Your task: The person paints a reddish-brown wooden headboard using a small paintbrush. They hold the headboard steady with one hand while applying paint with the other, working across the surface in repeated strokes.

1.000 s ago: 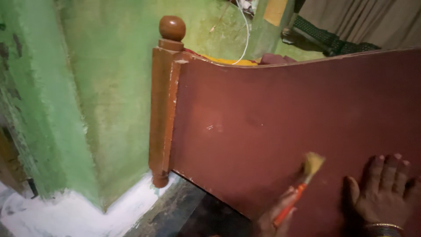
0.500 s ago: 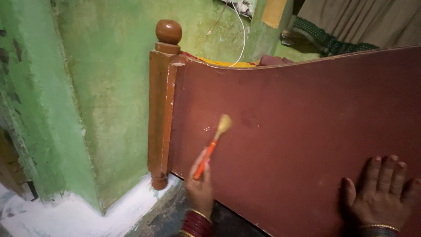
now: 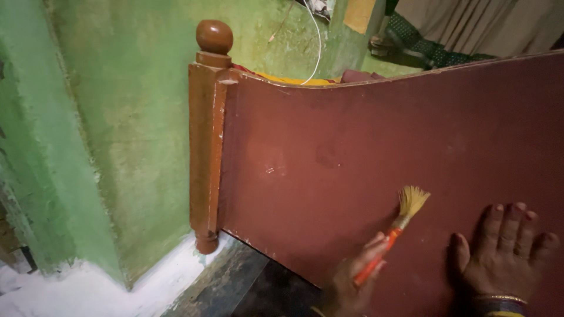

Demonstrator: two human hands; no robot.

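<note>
Both hands worked low against the reddish-brown bed board, set apart from each other. Leftmost stood the turned wooden post beside the green wall. Next came the left hand, fingers closed round the orange handle of a small paintbrush; its long axis slanted up and to the right, the pale bristles touching the board between the two hands. Further right, the right hand lay flat on the board with fingers spread, holding nothing, just beside the bristles.
</note>
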